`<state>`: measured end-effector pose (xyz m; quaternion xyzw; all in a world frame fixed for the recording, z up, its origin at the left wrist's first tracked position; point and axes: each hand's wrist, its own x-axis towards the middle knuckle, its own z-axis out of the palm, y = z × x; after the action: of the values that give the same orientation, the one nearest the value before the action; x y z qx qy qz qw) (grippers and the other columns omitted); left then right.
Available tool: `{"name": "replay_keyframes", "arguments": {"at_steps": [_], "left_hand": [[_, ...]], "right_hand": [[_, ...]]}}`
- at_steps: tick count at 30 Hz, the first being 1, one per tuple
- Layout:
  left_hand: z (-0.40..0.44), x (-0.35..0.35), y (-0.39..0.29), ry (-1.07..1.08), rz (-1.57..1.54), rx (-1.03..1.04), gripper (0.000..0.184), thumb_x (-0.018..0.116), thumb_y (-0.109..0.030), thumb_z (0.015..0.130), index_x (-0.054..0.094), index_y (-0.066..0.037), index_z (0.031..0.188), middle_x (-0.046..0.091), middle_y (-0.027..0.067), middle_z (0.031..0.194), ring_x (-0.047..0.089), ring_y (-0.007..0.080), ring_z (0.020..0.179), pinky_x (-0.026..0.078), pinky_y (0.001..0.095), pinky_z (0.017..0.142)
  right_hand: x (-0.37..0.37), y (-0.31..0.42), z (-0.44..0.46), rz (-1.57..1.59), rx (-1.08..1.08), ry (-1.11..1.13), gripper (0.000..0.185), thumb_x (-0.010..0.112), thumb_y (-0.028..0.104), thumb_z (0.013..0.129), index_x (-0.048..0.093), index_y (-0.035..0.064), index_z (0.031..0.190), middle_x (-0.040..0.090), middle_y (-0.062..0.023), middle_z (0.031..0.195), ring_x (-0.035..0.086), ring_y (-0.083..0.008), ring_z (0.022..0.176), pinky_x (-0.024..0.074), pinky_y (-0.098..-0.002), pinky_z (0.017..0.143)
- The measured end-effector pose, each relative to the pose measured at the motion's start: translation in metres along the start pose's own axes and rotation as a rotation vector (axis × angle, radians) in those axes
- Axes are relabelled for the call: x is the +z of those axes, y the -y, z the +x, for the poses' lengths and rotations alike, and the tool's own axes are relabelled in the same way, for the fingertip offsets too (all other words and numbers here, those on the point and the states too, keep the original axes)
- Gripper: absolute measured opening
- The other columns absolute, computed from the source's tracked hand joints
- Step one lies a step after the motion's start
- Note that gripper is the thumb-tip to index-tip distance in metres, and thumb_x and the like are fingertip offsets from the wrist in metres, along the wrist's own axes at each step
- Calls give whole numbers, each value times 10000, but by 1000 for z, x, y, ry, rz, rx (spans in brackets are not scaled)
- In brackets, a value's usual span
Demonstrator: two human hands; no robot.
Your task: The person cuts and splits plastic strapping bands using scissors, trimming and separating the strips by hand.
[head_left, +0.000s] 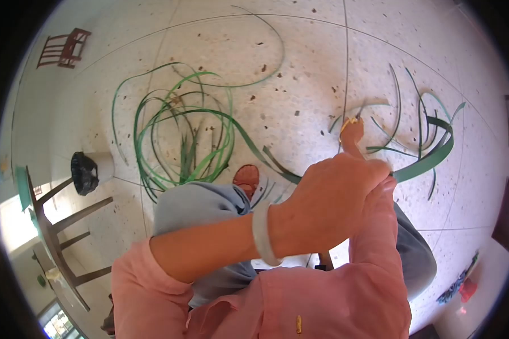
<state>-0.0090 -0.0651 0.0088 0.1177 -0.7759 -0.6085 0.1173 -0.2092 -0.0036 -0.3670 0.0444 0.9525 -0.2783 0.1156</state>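
- Left forearm (220, 240), bare below a pushed-up pink sleeve, reaching slantwise across the body; smooth, pale bangle (262, 234) around the wrist.
- Left hand (333, 198), back uppermost, wrist slightly bent, fingers curled into a fist, thumb pointing toward the right; closed on a long green strip (427, 164).
- Right arm, in a pink sleeve (379, 243), extended forward from the lap to meet the left hand; right hand (388, 185) pressed close to the left thumb, mostly hidden. Impossible to tell whether spread or pinching.
- Green strip: flat, smooth and ribbon-like. On the right of the hands, broad and bent in an upward arc; on the left, narrower-looking, trailing back over the floor toward a coil.
- Tangled coil of strips (186, 158), in wide, springy loops from bright to dark green, beyond the left knee.
- Loose thin strips (387, 150), some straight, some curled, scattered toward the right edge of the floor.
- Pale, speckled floor (300, 68) with thin dark joints and small brown bits.
- Below, soft grey trousers (195, 209) and a red-brown shoe (246, 178).
- Toward the floor's left edge, a bin (87, 169) with a crinkled black liner and, farther off, a slatted red-brown chair (68, 50).
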Motion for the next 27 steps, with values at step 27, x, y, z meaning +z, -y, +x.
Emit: {"name": "replay_keyframes", "arguments": {"at_steps": [27], "left_hand": [[17,-21,9,-309,80,138,230,509,-179,894,552,12,772,548,135,634,552,254,549,412,347,525]], "right_hand": [[-149,142,-103,1305,-49,1434,150,619,151,853,592,9,893,612,-100,977,575,-174,841,470,-323,749]]}}
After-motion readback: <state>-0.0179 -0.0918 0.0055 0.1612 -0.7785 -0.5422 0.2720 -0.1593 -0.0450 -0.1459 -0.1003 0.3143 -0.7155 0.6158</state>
